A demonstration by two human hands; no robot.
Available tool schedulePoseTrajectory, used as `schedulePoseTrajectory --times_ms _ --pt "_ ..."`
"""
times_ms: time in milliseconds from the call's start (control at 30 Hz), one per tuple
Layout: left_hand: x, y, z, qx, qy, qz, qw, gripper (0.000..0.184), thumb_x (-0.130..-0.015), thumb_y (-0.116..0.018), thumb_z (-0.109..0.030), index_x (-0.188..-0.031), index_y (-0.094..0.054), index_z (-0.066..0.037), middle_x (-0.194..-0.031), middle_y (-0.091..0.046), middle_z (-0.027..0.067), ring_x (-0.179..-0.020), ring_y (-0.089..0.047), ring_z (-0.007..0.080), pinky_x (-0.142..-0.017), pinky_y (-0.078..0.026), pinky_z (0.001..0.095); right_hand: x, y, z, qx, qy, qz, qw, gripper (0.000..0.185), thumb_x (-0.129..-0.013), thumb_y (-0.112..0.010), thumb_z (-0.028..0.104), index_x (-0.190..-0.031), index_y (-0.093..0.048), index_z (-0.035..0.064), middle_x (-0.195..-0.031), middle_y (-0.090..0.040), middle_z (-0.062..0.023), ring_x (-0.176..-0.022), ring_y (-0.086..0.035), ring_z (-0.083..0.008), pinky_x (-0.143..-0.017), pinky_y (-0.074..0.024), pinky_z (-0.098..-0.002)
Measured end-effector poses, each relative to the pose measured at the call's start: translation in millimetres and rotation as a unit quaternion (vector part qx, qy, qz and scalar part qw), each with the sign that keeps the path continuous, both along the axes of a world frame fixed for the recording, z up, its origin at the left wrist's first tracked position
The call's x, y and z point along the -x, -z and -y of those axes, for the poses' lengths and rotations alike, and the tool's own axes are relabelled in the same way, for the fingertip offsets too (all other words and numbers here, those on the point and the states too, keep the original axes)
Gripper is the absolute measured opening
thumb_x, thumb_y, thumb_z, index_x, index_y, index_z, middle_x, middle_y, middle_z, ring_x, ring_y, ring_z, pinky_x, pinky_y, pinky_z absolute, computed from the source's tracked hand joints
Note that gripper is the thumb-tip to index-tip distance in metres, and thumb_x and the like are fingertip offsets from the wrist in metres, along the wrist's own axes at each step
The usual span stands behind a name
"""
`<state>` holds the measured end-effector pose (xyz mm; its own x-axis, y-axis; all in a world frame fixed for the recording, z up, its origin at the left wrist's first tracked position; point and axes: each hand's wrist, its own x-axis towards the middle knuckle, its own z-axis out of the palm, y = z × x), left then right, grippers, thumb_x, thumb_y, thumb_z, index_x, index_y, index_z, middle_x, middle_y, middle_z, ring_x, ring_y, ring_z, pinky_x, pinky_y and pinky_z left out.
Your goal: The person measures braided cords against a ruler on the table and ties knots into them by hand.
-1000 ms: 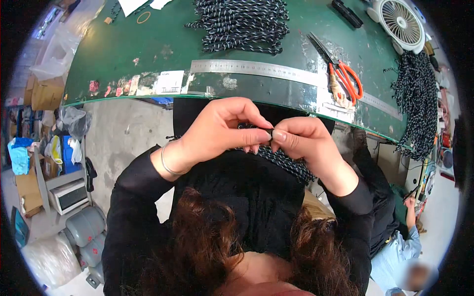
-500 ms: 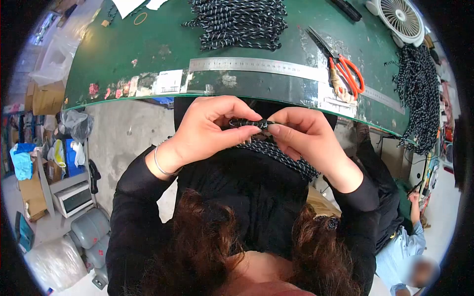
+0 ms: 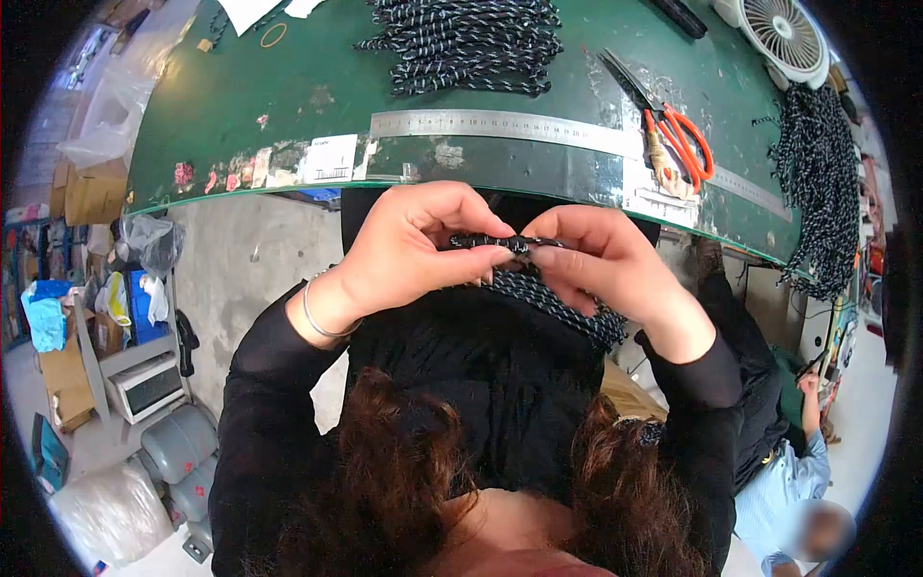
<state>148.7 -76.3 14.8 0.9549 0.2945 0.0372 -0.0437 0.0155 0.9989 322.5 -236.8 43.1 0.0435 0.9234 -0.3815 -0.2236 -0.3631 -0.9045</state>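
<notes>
Between my two hands is a short black cord with white flecks (image 3: pixel 488 241), wound or knotted into a thick piece. My left hand (image 3: pixel 423 236) pinches it from the left, thumb below and index finger above. At its right end my right hand (image 3: pixel 591 252) is closed on the cord with thumb and fingertips. Several more flecked cords (image 3: pixel 553 295) hang below the hands across my lap. On the green table (image 3: pixel 260 125) ahead lies a stack of similar cord pieces (image 3: pixel 471 48). The fingers hide part of the held cord.
A steel ruler (image 3: pixel 510 127) lies near the table edge, beside orange-handled scissors (image 3: pixel 673 135) and a white label (image 3: pixel 330 159). At the right are a white fan (image 3: pixel 784 38) and a hanging cord bundle (image 3: pixel 815 183). Another person (image 3: pixel 788 490) is at lower right.
My right fingers have shifted slightly right along the cord, and a little more of its right end shows. My left hand keeps its pinch.
</notes>
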Motion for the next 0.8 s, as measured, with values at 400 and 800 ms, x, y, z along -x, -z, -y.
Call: schedulePoseTrajectory --times_ms 400,800 --pt "-7.2 0.3 2.8 0.483 0.042 -0.128 0.865 0.022 -0.085 -0.067 0.003 -0.105 -0.060 -0.001 -0.088 -0.069 0.0102 -0.072 -0.066 0.0156 -0.064 -0.054 0.0222 5.7 8.7 -2.0 -0.360 0.015 0.530 0.767 0.009 -0.095 -0.057 0.001 -0.098 -0.065 -0.0022 -0.063 -0.055 -0.0025 -0.052 -0.043 -0.0075 -0.049 -0.0347 -0.0203" --pt "-13.0 -8.7 3.5 -0.322 0.000 0.223 0.920 0.024 -0.079 -0.067 0.010 -0.100 -0.064 0.000 -0.091 -0.070 0.0088 -0.074 -0.066 0.0147 -0.064 -0.053 0.0237 5.7 -2.0 5.7 0.017 0.054 -0.208 0.977 0.009 -0.095 -0.062 0.008 -0.093 -0.067 0.0010 -0.060 -0.057 -0.0002 -0.044 -0.042 -0.0050 -0.041 -0.0301 -0.0179"
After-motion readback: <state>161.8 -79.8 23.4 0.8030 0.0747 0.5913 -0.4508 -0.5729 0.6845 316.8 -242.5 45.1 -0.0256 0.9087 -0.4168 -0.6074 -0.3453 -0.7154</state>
